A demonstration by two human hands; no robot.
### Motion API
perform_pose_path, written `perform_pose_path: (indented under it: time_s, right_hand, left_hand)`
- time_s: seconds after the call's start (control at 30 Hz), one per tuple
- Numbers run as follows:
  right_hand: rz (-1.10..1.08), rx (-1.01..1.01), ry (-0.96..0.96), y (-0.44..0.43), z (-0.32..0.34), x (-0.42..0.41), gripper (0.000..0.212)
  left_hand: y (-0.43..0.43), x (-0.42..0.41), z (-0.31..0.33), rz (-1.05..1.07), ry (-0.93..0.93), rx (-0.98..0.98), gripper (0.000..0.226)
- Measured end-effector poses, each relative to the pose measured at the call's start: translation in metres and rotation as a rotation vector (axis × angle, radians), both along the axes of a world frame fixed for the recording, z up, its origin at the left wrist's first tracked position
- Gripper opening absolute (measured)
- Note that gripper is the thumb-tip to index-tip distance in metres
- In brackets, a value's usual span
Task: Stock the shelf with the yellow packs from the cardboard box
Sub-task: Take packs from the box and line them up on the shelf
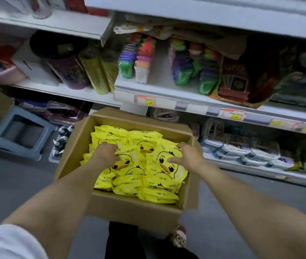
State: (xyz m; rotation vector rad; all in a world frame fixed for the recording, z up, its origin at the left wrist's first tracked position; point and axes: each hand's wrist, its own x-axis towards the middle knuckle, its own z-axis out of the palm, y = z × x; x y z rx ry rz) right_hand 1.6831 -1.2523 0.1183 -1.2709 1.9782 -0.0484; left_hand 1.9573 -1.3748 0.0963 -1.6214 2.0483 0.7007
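- The cardboard box (133,208) stands open just before the shelf (167,101), with grey floor (17,184) showing on both sides.
- The yellow packs (129,182) fill it almost to the rim.
- The left hand (107,152) curls its fingers into packs near the left wall.
- The right hand (187,156) grips a pack by the right wall, thumb across it.
- The packs bear a cartoon duck and blurred lettering.
- An orange price tag (146,100) reads "35".
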Motion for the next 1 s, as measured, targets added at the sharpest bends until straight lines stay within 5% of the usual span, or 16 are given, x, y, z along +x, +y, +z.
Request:
perform_pose_path:
  time_s: [0.13,0.33,0.53,0.63,0.8,1.0]
  right_hand:
    - [0.063,-0.077,0.017,0.025,0.043,-0.027,0.089]
    - [0.026,-0.167,0.102,0.032,0.11,-0.063,0.077]
    - [-0.098,-0.345,0.186,0.015,0.198,-0.091,0.039]
    - [-0.131,-0.418,0.2,0.001,0.244,-0.096,0.048]
    - [-0.197,-0.615,0.213,-0.013,0.303,-0.102,0.07]
    - [-0.238,-0.716,0.255,-0.039,0.367,-0.134,0.022]
  left_hand:
    - [0.04,-0.04,0.039,0.05,0.216,0.116,0.067]
    - [0.037,-0.082,0.119,0.001,0.427,0.08,0.058]
    - [-0.004,-0.103,0.213,-0.021,0.544,0.063,0.043]
    - [-0.025,-0.109,0.251,-0.075,0.512,-0.06,0.056]
    - [-0.052,-0.129,0.313,-0.221,0.516,-0.218,0.04]
    - [-0.095,-0.171,0.372,-0.3,0.631,-0.285,0.041]
